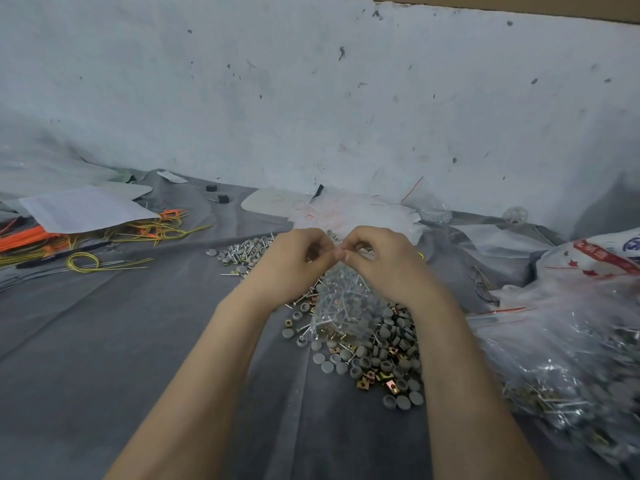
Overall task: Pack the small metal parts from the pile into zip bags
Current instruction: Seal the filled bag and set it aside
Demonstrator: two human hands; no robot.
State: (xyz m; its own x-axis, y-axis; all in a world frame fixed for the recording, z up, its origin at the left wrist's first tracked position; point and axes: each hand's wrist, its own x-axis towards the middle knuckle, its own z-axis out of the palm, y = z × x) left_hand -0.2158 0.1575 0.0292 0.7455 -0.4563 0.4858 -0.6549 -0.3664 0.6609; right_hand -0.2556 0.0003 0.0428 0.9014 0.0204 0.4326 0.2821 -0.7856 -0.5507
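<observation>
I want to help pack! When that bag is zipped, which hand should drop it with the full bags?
Probably the right hand: it pinches the zip bag, and the full bags lie on its side.

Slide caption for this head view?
Left hand and right hand pinch the top of a filled zip bag above the pile of screws, grey caps and brass clips; packed bags at right.

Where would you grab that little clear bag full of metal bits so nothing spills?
Grip the zip bag by its flat top edge, coming from above, as the left hand and right hand do, pinching it there. The parts sag into the bottom, bulging and spiky, so the empty top strip is likely the best hold.
</observation>
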